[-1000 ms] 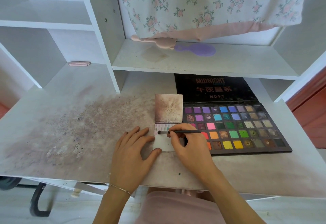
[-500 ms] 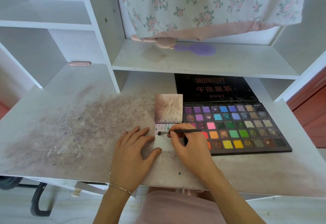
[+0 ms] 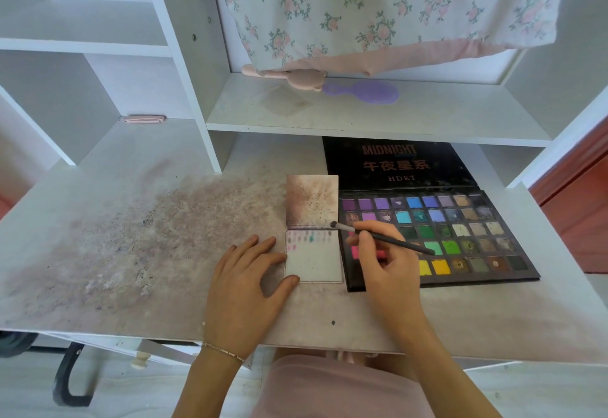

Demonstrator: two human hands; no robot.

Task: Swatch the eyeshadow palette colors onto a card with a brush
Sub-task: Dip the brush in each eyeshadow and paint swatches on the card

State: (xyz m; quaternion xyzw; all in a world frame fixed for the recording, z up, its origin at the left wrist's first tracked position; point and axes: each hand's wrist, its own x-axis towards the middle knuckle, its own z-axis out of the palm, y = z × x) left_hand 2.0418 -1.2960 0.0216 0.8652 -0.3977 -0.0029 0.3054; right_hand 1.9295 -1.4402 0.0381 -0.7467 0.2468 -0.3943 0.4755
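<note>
Flat and relaxed, my left hand (image 3: 245, 281) presses the left edge of the small white swatch card (image 3: 314, 258) on the dusty white desk (image 3: 131, 236). My right hand (image 3: 386, 261) pinches a thin black brush (image 3: 383, 237), tip at the card's far right corner, beside the open multicoloured eyeshadow palette (image 3: 460, 236).
</note>
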